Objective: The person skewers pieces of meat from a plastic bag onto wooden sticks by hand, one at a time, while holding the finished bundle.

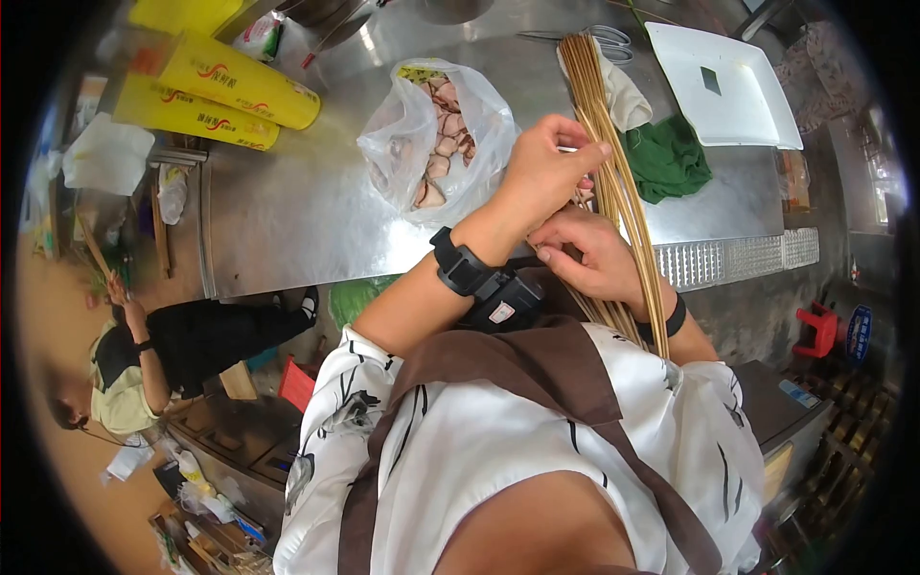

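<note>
A long bundle of thin bamboo skewers (594, 101) slants from the metal worktop toward my body, across my right wrist. My left hand (554, 165), with a black watch on its wrist, is closed, its fingertips against the bundle's side; what it pinches is hidden. Just below it my right hand (596, 254) curls closed around skewers, some emerging beneath it toward the apron. Small pinkish pieces (583, 192) show between the two hands. Left of them stands an open clear plastic bag (383, 144) holding many pinkish-brown slices (447, 125).
A green cloth (666, 158), a whitish cloth (625, 98), scissors (613, 43) and a white tray (733, 120) lie right of the skewers. Yellow rolls (230, 86) are at the upper left. Another person (134, 369) is at the left. A red stool (816, 331) stands right.
</note>
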Tool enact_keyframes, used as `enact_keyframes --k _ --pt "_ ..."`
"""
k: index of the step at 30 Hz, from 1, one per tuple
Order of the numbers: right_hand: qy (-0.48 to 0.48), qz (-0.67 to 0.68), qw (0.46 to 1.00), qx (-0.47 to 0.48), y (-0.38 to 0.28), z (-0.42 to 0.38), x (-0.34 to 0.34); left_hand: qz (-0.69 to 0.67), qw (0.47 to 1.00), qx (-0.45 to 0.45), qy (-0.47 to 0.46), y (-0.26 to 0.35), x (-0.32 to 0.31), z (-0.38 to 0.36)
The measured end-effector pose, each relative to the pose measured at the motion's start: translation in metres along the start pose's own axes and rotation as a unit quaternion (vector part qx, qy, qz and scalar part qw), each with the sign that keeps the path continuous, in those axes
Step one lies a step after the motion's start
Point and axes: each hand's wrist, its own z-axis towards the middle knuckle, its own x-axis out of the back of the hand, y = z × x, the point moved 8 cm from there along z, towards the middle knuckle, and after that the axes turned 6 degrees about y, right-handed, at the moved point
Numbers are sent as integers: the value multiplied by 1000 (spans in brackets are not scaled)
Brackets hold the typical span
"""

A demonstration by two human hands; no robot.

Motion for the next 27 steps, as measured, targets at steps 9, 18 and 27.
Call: enact_keyframes --k 9,18,27 --pt "-12 -26 999 -24 5 -1 0 -2 998 -22 52 14 13 -8" --pt "-12 -44 998 -34 5 2 1 -101 994 28 17 -1 11 -8" --pt "-23 -31 998 -59 9 2 0 -92 995 4 37 9 11 -6"
